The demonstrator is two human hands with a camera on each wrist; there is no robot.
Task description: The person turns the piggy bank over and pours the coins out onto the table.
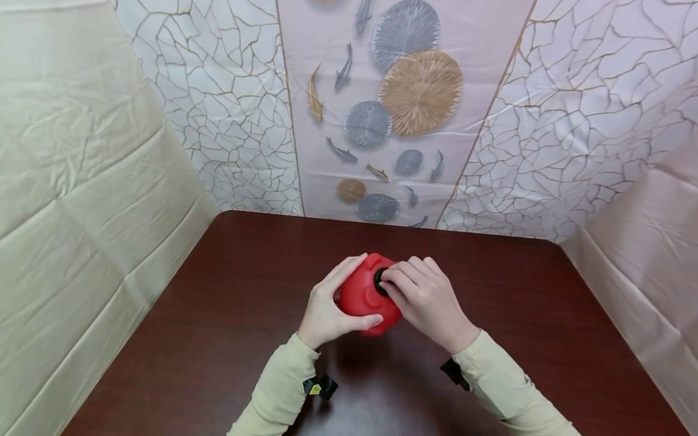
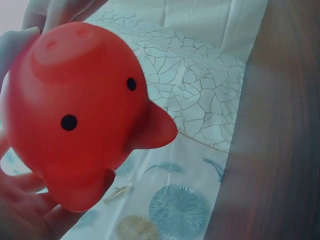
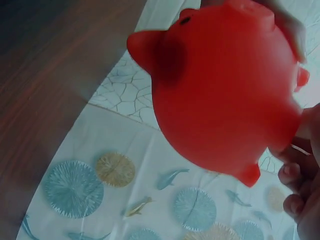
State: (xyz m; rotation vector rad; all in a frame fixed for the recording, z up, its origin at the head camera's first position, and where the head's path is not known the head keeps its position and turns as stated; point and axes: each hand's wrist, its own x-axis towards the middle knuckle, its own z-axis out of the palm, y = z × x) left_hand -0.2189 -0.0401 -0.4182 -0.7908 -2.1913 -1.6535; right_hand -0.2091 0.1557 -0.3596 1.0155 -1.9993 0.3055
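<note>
A red pig-shaped piggy bank [image 1: 357, 293] is held up over the table in the head view, its underside turned toward me. My left hand [image 1: 327, 309] grips it from the left, thumb along the near side and fingers on the far side. At the round black plug [image 1: 378, 278] in its belly, the fingertips of my right hand [image 1: 428, 297] pinch the plug, partly covering it. The snout and two black eyes of the piggy bank [image 2: 90, 95] face the left wrist camera. From the right wrist view, an ear and the smooth side of the piggy bank [image 3: 225, 90] show.
A dark reddish-brown table [image 1: 229, 339] lies beneath both hands. Behind it hangs a patterned cloth [image 1: 371, 151] with fish and round leaf shapes. Plain beige cloth [image 1: 82, 200] borders the left side, and similar cloth [image 1: 643, 266] the right. Black straps sit on both wrists.
</note>
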